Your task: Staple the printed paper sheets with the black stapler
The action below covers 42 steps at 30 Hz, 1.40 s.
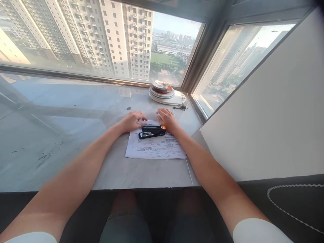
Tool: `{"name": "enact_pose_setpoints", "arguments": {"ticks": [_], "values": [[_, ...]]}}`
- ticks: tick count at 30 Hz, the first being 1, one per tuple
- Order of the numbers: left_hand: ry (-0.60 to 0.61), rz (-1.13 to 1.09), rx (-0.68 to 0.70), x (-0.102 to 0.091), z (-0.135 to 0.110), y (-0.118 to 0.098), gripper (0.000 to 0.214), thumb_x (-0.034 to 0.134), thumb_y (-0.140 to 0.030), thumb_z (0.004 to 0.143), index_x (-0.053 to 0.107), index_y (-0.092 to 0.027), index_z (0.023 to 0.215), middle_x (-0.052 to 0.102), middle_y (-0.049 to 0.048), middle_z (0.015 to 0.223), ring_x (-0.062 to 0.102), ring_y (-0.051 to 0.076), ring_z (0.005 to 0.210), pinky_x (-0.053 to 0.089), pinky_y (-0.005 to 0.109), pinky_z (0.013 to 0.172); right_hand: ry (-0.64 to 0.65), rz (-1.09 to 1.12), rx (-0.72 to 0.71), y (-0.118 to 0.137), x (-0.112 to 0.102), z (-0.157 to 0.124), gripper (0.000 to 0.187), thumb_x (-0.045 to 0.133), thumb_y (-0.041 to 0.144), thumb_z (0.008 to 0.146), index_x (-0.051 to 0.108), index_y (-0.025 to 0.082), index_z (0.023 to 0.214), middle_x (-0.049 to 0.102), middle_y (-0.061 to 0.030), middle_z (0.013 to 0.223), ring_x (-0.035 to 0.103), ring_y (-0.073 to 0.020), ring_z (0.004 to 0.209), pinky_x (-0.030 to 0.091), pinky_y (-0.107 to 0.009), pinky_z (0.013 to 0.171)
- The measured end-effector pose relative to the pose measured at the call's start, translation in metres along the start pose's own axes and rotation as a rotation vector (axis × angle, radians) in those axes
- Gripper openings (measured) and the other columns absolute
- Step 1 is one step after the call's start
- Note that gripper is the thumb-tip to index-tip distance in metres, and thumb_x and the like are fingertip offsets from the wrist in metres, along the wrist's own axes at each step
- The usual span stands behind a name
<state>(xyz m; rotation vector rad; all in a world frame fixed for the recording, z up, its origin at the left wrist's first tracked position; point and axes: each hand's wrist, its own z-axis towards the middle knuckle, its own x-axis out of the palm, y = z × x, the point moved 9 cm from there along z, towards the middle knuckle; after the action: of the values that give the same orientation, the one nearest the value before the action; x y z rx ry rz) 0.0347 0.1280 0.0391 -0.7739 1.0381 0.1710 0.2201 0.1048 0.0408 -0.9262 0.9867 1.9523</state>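
A printed sheet of paper [155, 152] lies on the pale stone windowsill, with a black stapler [153, 130] resting on it. The stapler has an orange part at its right end, and its jaws are apart toward the left. My left hand [133, 120] is at the sheet's far left corner, fingers apart and pointing right, just beyond the stapler's left end. At the far right corner is my right hand [167, 119], its fingers loosely bent and apart, close to the stapler's orange end. Whether the fingertips press on the paper is hard to make out.
Stacked round plates or discs [162, 92] stand in the window corner. Beside them lies a small dark keyring-like item [181, 108]. A small dark piece [129, 108] and scattered staple-like bits [45, 157] lie on the sill. A white wall [265, 111] bounds the right side.
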Motion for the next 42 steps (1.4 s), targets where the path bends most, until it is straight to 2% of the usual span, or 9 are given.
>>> {"name": "enact_pose_setpoints", "arguments": {"ticks": [5,10,12,17,20,25,33,37,42], "values": [[0.003,0.062,-0.043,-0.002,-0.002,0.002,0.031,0.068,-0.045,0.091,0.077,-0.021,0.109,0.071,0.0109,0.111,0.063,0.031,0.112,0.044,0.049,0.108,-0.197,0.234,-0.103,0.038,-0.049,-0.009,0.034,0.045,0.043,0.113,0.073,0.026,0.119,0.076,-0.0099,0.117,0.062,-0.0304,0.119,0.051,-0.049,0.108],[0.003,-0.051,0.003,-0.002,-0.002,-0.003,0.021,0.067,-0.039,0.090,0.072,-0.021,0.101,0.073,0.0096,0.108,0.064,0.028,0.104,0.045,0.046,0.105,0.274,0.307,-0.371,0.093,-0.019,-0.033,0.043,0.071,0.051,0.099,0.068,0.032,0.138,0.077,-0.0085,0.120,0.069,-0.0299,0.109,0.054,-0.041,0.094],[0.011,-0.079,0.010,-0.002,-0.002,-0.003,0.018,0.067,-0.038,0.089,0.070,-0.022,0.098,0.075,0.0082,0.104,0.064,0.027,0.100,0.045,0.045,0.103,0.258,0.280,-0.338,0.088,-0.015,-0.032,0.038,0.070,0.044,0.100,0.069,0.032,0.135,0.078,-0.0078,0.116,0.070,-0.0299,0.105,0.053,-0.042,0.093],[-0.019,-0.124,-0.039,-0.007,-0.003,0.000,0.017,0.071,-0.037,0.087,0.069,-0.023,0.094,0.073,0.0061,0.097,0.065,0.026,0.096,0.048,0.039,0.093,-0.197,0.196,-0.099,0.031,-0.054,-0.018,0.027,0.064,0.039,0.101,0.070,0.031,0.127,0.075,-0.0081,0.116,0.064,-0.0341,0.113,0.047,-0.055,0.107],[-0.002,-0.186,-0.047,-0.008,-0.005,0.000,0.018,0.074,-0.036,0.087,0.070,-0.023,0.099,0.073,0.0054,0.099,0.066,0.024,0.096,0.049,0.036,0.089,-0.303,0.151,0.009,-0.004,-0.066,-0.017,0.025,0.064,0.036,0.099,0.072,0.035,0.122,0.073,-0.0064,0.112,0.060,-0.0359,0.115,0.043,-0.064,0.111],[0.047,-0.272,-0.014,-0.007,-0.009,-0.003,0.032,0.080,-0.036,0.088,0.077,-0.028,0.118,0.075,0.0063,0.110,0.069,0.026,0.108,0.052,0.039,0.099,-0.260,0.233,0.062,-0.030,-0.052,-0.013,0.025,0.071,0.039,0.092,0.077,0.031,0.115,0.072,-0.0083,0.118,0.056,-0.0367,0.119,0.043,-0.066,0.113],[0.024,-0.305,0.017,-0.008,-0.006,-0.006,0.026,0.082,-0.034,0.086,0.083,-0.027,0.110,0.077,0.0080,0.114,0.070,0.026,0.104,0.057,0.041,0.098,-0.012,0.383,0.015,-0.008,-0.038,-0.009,0.034,0.057,0.030,0.095,0.078,0.034,0.122,0.066,-0.0041,0.142,0.051,-0.0329,0.140,0.040,-0.059,0.123],[-0.020,-0.383,-0.008,-0.013,-0.005,-0.010,0.020,0.088,-0.026,0.080,0.084,-0.025,0.100,0.078,0.0062,0.103,0.070,0.024,0.096,0.058,0.039,0.095,0.036,0.452,0.042,-0.008,-0.038,-0.011,0.035,0.047,0.046,0.106,0.079,0.035,0.117,0.059,-0.0009,0.153,0.049,-0.0301,0.147,0.038,-0.055,0.127],[-0.065,-0.481,-0.057,-0.016,-0.004,-0.011,0.019,0.091,-0.020,0.074,0.084,-0.023,0.091,0.077,0.0043,0.092,0.071,0.023,0.089,0.059,0.038,0.092,0.079,0.568,-0.016,0.005,-0.035,-0.009,0.043,0.057,0.069,0.103,0.080,0.035,0.116,0.059,-0.0032,0.151,0.052,-0.0300,0.145,0.045,-0.052,0.121]]}}
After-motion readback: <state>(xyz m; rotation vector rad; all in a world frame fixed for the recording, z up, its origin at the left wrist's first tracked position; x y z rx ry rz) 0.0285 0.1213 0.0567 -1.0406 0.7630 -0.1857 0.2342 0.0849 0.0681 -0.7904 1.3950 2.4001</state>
